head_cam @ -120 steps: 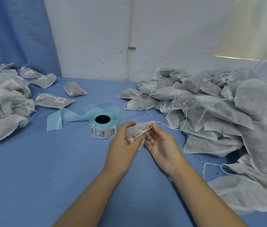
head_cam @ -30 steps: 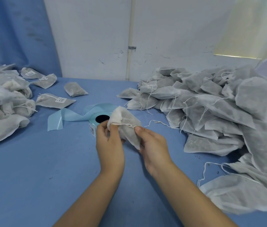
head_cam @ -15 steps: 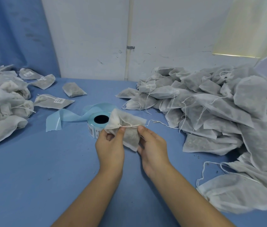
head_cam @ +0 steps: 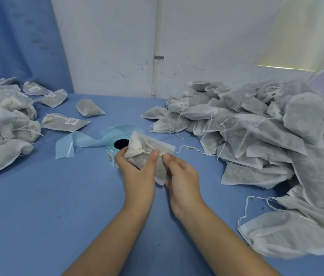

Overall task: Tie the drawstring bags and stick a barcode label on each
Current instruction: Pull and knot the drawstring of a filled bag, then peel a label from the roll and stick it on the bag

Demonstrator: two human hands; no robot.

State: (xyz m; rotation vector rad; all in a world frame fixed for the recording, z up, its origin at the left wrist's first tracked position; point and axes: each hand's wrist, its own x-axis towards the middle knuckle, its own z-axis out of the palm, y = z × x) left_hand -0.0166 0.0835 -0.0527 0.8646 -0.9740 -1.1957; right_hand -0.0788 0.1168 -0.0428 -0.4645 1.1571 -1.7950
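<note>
while the grip of the left hand (head_cam: 137, 174) clamps the bag (head_cam: 147, 156) by the label roll (head_cam: 111, 154), the right hand (head_cam: 184, 176) pinches its drawstring (head_cam: 149, 151); likely tying step, next cinch knot, then label.

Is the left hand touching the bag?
Touching. The head view shows the left hand curled round the bag, with its thumb pressed on the gathered neck.

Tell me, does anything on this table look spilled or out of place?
Small dark crumbs lie scattered on the blue table beside the right-hand pile of bags, as if contents leaked out. Empty backing strip trails loose from the label roll.
</note>
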